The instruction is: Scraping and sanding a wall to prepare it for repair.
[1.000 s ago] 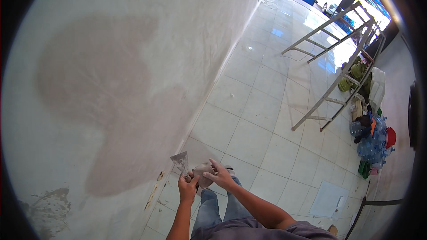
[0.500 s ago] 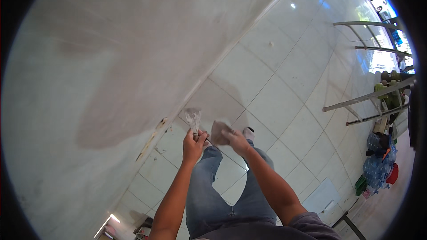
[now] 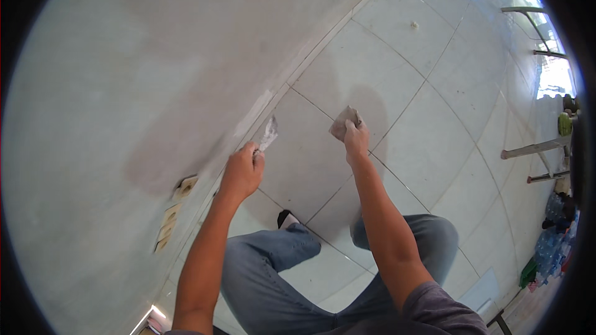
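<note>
My left hand [image 3: 242, 172] is closed round the handle of a putty knife [image 3: 269, 133]. White residue coats its blade, which points up and away from me beside the foot of the wall [image 3: 167, 87]. Over the floor tiles, my right hand [image 3: 356, 139] pinches a flat brownish-grey piece [image 3: 343, 123] that looks like folded sandpaper; my fingers cover part of it. The two hands are apart, the left one closer to the wall. Low on that wall are a socket [image 3: 185, 186] and a cream strip of several sockets or switches [image 3: 166, 228].
Pale tiles [image 3: 385, 80] cover the floor, with a small lump [image 3: 414, 25] lying farther off. Metal ladder legs [image 3: 535, 148] stand at the right. Behind them are clear bluish plastic bottles [image 3: 549, 251]. My bent legs [image 3: 267, 273] are close below my hands.
My hands have moved apart and forward, the left toward the wall with the putty knife, the right outward with the brownish-grey piece. My knees have bent and spread, and the view is lower.
</note>
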Tool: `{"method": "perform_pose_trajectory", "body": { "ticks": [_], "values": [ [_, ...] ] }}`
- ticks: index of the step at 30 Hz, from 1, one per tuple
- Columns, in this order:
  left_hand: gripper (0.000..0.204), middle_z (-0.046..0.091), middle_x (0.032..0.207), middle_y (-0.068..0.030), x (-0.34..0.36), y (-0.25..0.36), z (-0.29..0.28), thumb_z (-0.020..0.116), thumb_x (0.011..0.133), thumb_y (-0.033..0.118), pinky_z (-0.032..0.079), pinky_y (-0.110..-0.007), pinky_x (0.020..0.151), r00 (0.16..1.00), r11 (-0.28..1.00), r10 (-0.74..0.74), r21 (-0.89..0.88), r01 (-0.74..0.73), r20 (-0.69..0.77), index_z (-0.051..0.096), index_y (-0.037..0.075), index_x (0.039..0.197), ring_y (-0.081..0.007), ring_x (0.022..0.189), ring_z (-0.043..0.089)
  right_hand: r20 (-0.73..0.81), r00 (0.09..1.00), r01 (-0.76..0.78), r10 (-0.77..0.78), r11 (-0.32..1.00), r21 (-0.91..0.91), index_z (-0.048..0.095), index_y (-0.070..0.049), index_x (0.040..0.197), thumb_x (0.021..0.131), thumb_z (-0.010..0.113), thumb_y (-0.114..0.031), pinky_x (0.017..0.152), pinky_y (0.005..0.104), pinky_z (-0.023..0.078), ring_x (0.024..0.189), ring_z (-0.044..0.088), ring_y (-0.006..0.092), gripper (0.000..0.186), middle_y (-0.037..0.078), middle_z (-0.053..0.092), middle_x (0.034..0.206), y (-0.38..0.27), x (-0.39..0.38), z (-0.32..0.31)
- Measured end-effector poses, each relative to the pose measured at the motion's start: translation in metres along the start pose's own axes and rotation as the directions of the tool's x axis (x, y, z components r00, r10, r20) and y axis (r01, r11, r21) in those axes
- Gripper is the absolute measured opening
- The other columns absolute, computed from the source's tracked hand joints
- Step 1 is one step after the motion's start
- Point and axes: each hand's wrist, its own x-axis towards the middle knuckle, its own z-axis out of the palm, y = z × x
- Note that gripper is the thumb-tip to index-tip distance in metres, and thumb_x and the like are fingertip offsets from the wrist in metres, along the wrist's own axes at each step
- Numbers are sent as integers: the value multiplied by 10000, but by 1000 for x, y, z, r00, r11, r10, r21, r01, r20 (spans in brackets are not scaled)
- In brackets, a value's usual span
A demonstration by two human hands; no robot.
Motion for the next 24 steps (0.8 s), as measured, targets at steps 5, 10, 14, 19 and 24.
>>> {"method": "perform_pose_trajectory", "body": {
  "ticks": [5,10,14,19,24],
  "values": [
    [237,639,921,-267,38,-46,31,554,923,175,481,-479,757,984,976,110,203,-80,-140,582,-23,1050,-447,886,617,7,993,111,-116,966,235,486,28,1342,924,448,-50,886,319,498,1014,610,190,427,115,608,1166,32,60,48],
    [252,637,901,-255,67,-54,49,560,930,192,478,-484,740,996,997,-46,59,50,-75,572,-23,1062,-438,841,616,-31,996,84,-78,891,446,502,11,1335,932,415,-36,797,299,521,943,611,157,415,78,610,1091,48,80,68],
    [252,627,932,-266,96,-66,55,549,932,181,463,-509,768,973,958,154,267,-104,-173,566,-27,1075,-447,878,603,-23,999,49,-44,849,526,512,8,1319,942,428,-47,839,315,531,966,614,166,390,87,607,1112,59,72,81],
    [239,622,980,-283,143,-69,69,530,928,148,457,-527,809,892,866,364,450,-218,-267,567,-44,1066,-461,937,588,3,1000,17,-23,833,553,525,17,1253,961,474,-86,845,340,556,983,637,206,313,107,596,1144,63,62,79],
    [207,640,947,-285,210,-26,103,529,903,114,489,-506,816,885,856,364,479,-196,-289,600,-46,1014,-455,929,610,-45,998,67,-51,824,563,533,11,1247,947,478,-80,830,328,555,947,635,188,317,91,606,1124,60,69,78]
  ]
}}
